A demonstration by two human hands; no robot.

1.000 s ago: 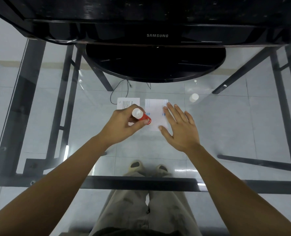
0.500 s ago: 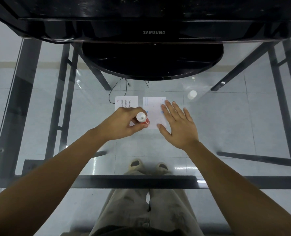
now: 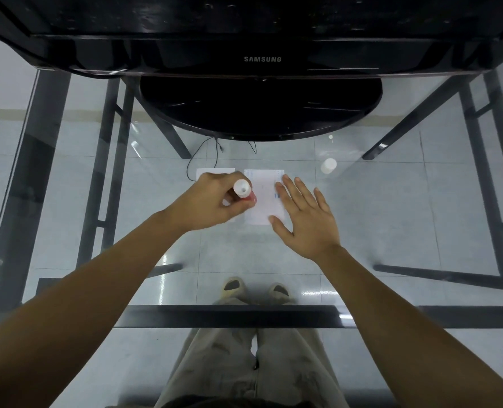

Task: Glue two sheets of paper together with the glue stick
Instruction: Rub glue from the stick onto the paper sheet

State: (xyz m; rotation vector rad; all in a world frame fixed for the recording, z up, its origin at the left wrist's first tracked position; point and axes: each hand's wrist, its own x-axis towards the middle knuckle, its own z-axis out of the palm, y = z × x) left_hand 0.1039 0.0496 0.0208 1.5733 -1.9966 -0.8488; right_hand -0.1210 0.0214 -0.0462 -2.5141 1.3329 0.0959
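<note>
Two small white paper sheets lie side by side on the glass table. My left hand (image 3: 215, 203) covers most of the left sheet (image 3: 212, 172) and grips the glue stick (image 3: 243, 191), a red tube with a white end pointing up at me. Its lower end sits at the left edge of the right sheet (image 3: 262, 198). My right hand (image 3: 306, 214) lies flat with fingers spread on that sheet's right side and holds it down. The glue stick's white cap (image 3: 328, 165) stands on the glass to the right of the papers.
A black Samsung monitor (image 3: 262, 58) with a round base (image 3: 260, 110) stands at the back of the glass table (image 3: 391, 216). A thin black cable (image 3: 203, 154) hangs behind the papers. The table's dark front bar (image 3: 244, 316) runs above my legs.
My left hand has carried the glue stick a little up the left edge of the right sheet and tipped it more upright. My right hand stays pressed on the sheet.
</note>
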